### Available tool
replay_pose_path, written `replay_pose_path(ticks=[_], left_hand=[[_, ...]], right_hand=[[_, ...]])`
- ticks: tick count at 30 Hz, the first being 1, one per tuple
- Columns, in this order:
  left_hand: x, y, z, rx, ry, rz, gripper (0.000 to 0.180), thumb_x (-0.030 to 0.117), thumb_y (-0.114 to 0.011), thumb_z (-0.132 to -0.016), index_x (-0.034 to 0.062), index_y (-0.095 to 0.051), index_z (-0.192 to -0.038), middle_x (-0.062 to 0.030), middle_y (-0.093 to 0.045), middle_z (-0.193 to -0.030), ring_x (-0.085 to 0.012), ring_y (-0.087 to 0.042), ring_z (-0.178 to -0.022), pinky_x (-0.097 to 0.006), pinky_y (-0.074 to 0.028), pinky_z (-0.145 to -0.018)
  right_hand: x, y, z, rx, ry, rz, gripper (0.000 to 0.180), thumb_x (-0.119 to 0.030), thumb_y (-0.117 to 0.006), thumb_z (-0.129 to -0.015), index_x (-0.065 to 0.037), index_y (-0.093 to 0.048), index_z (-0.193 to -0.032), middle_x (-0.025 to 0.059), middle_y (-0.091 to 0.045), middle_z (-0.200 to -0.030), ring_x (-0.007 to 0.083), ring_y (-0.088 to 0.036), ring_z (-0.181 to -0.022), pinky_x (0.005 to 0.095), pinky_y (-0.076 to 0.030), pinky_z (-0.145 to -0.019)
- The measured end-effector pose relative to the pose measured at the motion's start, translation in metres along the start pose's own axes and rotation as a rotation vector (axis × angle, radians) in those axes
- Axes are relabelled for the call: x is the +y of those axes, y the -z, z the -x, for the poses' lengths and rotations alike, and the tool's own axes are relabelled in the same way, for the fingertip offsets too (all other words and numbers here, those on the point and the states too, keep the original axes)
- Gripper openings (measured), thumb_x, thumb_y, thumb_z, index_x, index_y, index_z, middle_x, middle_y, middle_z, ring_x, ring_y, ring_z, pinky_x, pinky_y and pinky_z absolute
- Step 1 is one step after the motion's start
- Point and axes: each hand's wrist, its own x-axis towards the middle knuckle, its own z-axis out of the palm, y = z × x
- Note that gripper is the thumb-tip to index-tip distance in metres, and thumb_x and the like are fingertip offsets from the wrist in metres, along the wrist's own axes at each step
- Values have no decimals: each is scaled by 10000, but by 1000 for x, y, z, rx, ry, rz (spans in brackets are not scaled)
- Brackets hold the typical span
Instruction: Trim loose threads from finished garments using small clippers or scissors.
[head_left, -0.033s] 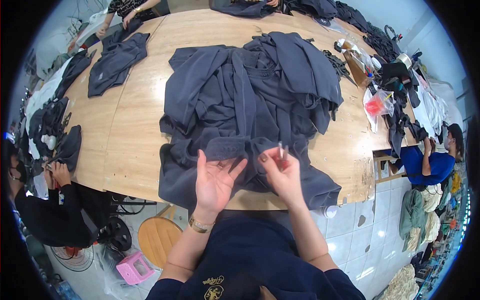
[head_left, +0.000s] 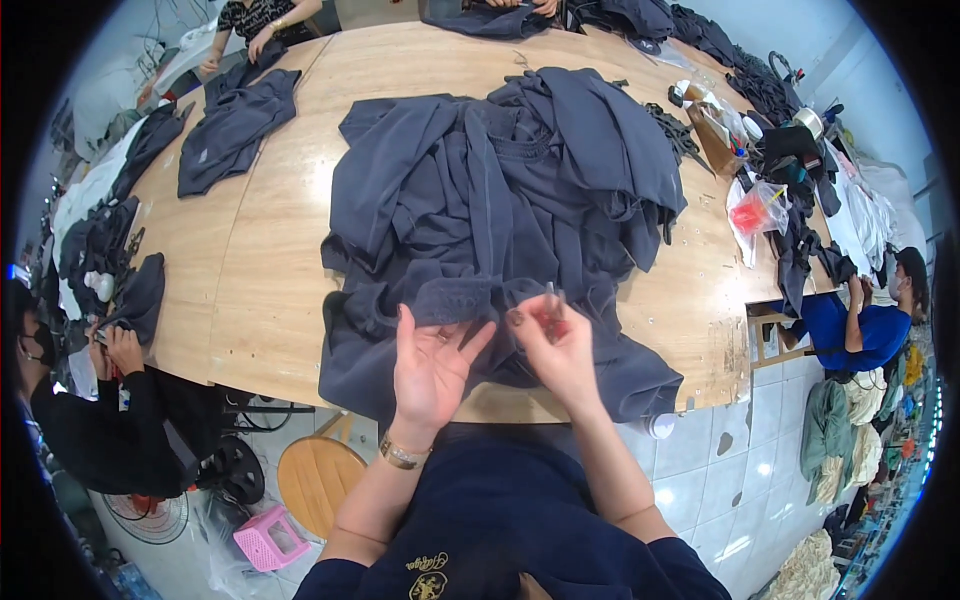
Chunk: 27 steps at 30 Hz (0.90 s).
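Observation:
A pile of dark grey garments [head_left: 400,190] with stitched, gathered edges lies in front of me. My left hand [head_left: 432,370] is palm up at its near side, thumb and little finger spread. Its middle fingertips go beneath a folded, stitched flap of cloth [head_left: 455,299], partly hidden by it. In my right hand [head_left: 562,355], thumb and fingers close on small thread snips [head_left: 552,300] with metal blades and a red part, a little blurred. The snips are over the garment, just right of the flap.
Dark garments [head_left: 235,135] lie on the wooden table [head_left: 270,240] at far left. A bag with a red drink [head_left: 757,210] and clutter stand at right. Co-workers sit left [head_left: 120,430] and right [head_left: 865,325], with another at the far edge. A round stool [head_left: 322,485] is below left.
My right hand has shifted slightly left, and the snips in it are tilted a little differently. The left hand and the garment stay nearly in place.

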Motion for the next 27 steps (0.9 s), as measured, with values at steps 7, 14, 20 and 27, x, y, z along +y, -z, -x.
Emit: replay_pose_path(ticks=[7,14,20,27], left_hand=[[-14,5,4,-21,-115,-308,411,334,-346,-978,-3,-577,-1016,-127,-579,-1101,-197,-521,-1065,-395,-412,-933],[-2,-7,-2,-3,-102,-167,331,280,-378,-974,10,-544,-1071,-89,-577,-1097,-185,-528,-1052,-422,-442,-926],[2,-8,-6,13,-122,-151,347,302,-340,-982,40,-533,-1104,-84,-586,-1072,-186,-540,-1047,-416,-448,-928],[-8,-5,2,-36,-284,-313,393,288,-309,-992,-18,-532,-1095,-118,-578,-1098,-187,-545,-1032,-358,-435,-912]], right_hand=[[7,-30,-13,-81,41,-1,217,-150,-634,-845,-15,-540,-704,-44,-470,-551,8,-364,-465,193,-271,-401],[-20,-2,-2,-229,-283,-547,167,-121,-596,-860,-20,-543,-737,-2,-468,-556,24,-340,-407,183,-230,-376],[-26,-1,-3,-294,-116,-332,168,-128,-598,-855,-10,-555,-743,-14,-481,-578,17,-350,-439,201,-259,-398],[-3,-28,-14,-141,136,239,185,-136,-662,-825,-17,-565,-723,-72,-476,-582,6,-387,-529,184,-286,-455]])
